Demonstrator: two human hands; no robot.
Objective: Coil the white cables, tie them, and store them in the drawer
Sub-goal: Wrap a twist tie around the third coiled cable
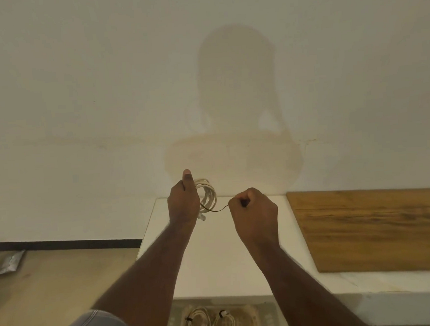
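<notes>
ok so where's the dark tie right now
In the head view the dark tie stretches between the left hand, which grips the coiled white cable, and the right hand pinching its end, above the white cabinet top.

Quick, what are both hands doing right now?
Left hand: closed around the coiled white cable, thumb pointing up.
Right hand: closed, pinching the thin dark tie that runs to the coil.

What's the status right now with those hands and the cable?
Left hand grips white coil. Right hand pulls dark tie taut. Two tied coils already in drawer. Nothing obstructing.
</notes>
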